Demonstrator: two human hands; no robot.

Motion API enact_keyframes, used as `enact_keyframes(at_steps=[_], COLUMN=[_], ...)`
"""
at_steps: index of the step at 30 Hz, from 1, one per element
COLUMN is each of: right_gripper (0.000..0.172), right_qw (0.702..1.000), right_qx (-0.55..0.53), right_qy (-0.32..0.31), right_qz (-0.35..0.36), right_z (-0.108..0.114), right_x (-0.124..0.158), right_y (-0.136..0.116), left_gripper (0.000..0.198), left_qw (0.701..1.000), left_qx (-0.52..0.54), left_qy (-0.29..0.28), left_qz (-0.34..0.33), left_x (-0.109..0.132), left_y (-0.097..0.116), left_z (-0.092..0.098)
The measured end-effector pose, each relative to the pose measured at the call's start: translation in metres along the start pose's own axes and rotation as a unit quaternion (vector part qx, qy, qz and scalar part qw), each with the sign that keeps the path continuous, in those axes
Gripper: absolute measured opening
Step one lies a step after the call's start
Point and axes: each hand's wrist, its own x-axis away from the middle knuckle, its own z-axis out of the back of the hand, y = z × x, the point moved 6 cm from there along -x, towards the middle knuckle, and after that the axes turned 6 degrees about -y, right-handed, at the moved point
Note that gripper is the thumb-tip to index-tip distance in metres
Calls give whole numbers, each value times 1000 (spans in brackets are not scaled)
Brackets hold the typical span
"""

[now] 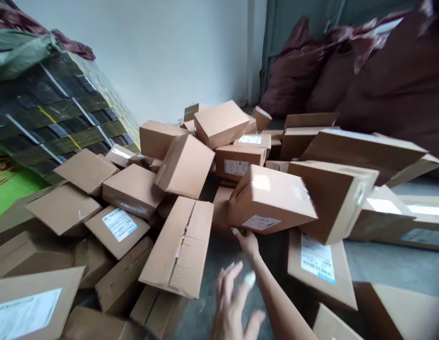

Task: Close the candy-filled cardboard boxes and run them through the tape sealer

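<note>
My right hand [248, 243] reaches forward to a brown cardboard box [272, 198] with a white label on its near side. The thumb shows at the box's lower left corner, and the other fingers are hidden under it. That box is tilted above the grey floor. My left hand [235, 302] hovers nearer to me, slightly blurred, fingers spread and holding nothing. A white covering shows on one of its fingertips. Just left of it lies a long cardboard box [180, 245] with a split top seam.
Cardboard boxes lie heaped on both sides, among them a labelled box [318, 259] at right. A strapped stack [63, 104] stands at the left against a white wall [162, 52]. Large maroon sacks [293, 71] line the back right. Grey floor [200, 302] shows between the boxes.
</note>
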Motion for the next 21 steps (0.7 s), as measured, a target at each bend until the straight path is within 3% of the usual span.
enact_keyframes(at_steps=[1, 3, 5, 7, 10, 14, 17, 19, 21], right_gripper=[55, 66, 72, 69, 61, 80, 93, 101, 113], right_qw=[1000, 1000, 999, 997, 995, 983, 959, 951, 943], right_qx=[1, 4, -9, -52, -91, 65, 171, 206, 234], right_qy=[4, 3, -5, 1, 34, 23, 25, 53, 90], right_qz=[-6, -23, -49, -57, 10, 173, 226, 226, 221], right_z=[-2, -3, -3, -2, -2, -20, -33, -37, -39], right_x=[12, 43, 83, 132, 202, 256, 260, 251, 237], right_y=[7, 17, 21, 16, -6, -26, -13, -3, -1], left_gripper=[46, 50, 58, 63, 70, 77, 81, 75, 68], left_qw=[998, 988, 978, 976, 970, 940, 950, 957, 952], left_qx=[-36, -104, -124, -123, -154, -203, -187, -182, -176], left_qy=[35, 112, 152, 138, 70, 59, 73, 109, 177], left_qz=[-22, 7, 69, 111, 173, 269, 241, 195, 177], left_x=[26, 57, 65, 65, 78, 142, 178, 180, 167], left_y=[8, -1, -37, -82, -140, -181, -193, -199, -204], left_z=[27, 86, 134, 153, 135, 101, 87, 76, 63])
